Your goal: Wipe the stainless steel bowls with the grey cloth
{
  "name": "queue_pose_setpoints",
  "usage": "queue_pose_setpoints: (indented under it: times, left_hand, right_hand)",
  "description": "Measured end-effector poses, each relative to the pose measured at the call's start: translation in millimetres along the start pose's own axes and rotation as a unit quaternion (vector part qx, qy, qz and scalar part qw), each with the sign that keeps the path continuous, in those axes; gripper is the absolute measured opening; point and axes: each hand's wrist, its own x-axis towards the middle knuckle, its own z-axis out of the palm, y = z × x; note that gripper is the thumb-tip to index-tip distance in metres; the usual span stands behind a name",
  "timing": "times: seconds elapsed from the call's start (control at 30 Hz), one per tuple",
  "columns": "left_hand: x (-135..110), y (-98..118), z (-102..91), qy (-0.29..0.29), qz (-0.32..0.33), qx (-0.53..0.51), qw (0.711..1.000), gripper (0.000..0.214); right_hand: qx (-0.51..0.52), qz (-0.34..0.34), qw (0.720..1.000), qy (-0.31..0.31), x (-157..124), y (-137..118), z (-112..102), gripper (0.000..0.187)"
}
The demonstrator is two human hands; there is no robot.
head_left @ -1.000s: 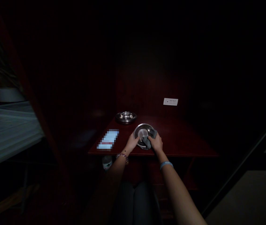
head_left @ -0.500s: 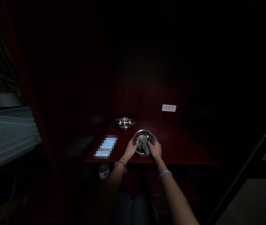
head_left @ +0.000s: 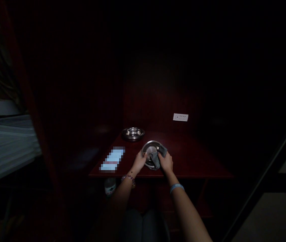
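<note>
A round, shiny metal dish (head_left: 151,149) is tilted toward me over the front part of the dark red desk (head_left: 188,164). My left hand (head_left: 139,162) grips its left rim, thumb on the inner side. On the right, my right hand (head_left: 166,162) is closed on a grey cloth (head_left: 155,159), which it presses against the dish's right rim. Part of the cloth hangs over the inside of the dish. Behind, to the left, other metal dishes (head_left: 133,133) sit on the desk, seemingly stacked.
A lit, blurred-out rectangle (head_left: 112,159) lies at the desk's left. White sockets (head_left: 180,117) are on the back panel. Below the desk edge stands a bottle or jar (head_left: 110,186). Pale stacked sheets (head_left: 6,141) are at far left beyond a dark red partition.
The view has shifted slightly, so everything sits a little further left and lower. Both hands keep their hold on the dish and cloth, with hardly any movement.
</note>
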Motion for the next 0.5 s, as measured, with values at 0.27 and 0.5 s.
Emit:
queue_pose_setpoints:
  times: [0.27, 0.5]
  left_hand:
    - [1.2, -3.1, 1.0, -0.002, 0.0, 0.009, 1.0, 0.03]
    - [2.7, -7.1, 0.9, 0.009, -0.011, 0.007, 1.0, 0.028]
  right_hand:
    - [-0.008, 0.0, 1.0, 0.001, 1.7, 0.6, 1.5, 0.039]
    - [-0.025, 0.01, 1.0, 0.013, 0.9, 0.8, 2.6, 0.04]
